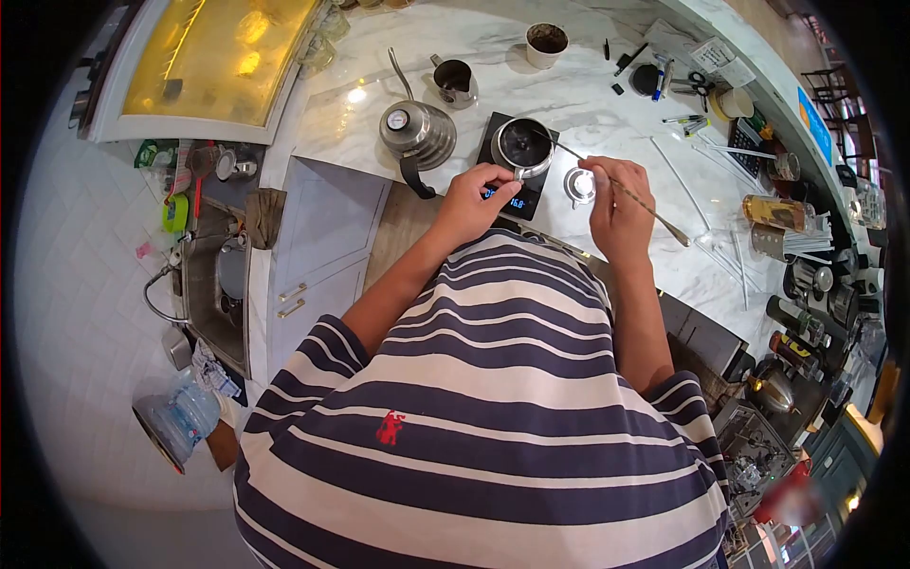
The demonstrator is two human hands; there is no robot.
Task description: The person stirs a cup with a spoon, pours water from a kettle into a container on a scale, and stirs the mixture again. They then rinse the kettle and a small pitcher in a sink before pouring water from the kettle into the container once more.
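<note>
A round metal cup (521, 143) with dark contents stands on a black digital scale (508, 200), whose blue digits are lit. My left hand (477, 201) is closed at the cup's near side, thumb and fingers pinching its handle. Between the fingers of my right hand (621, 207) is a long thin bar spoon (645, 201). One end of the spoon reaches into the cup; the other points down to the right. Beside my right hand lies a small round metal piece (579, 186), partly covered by the fingers.
Left of the scale stands a gooseneck kettle (417, 135), with a metal pitcher (454, 82) behind it. A paper cup (546, 45) is farther back. White straws (681, 183) lie scattered to the right, near a glass jar (777, 214). A sink (210, 294) is at far left.
</note>
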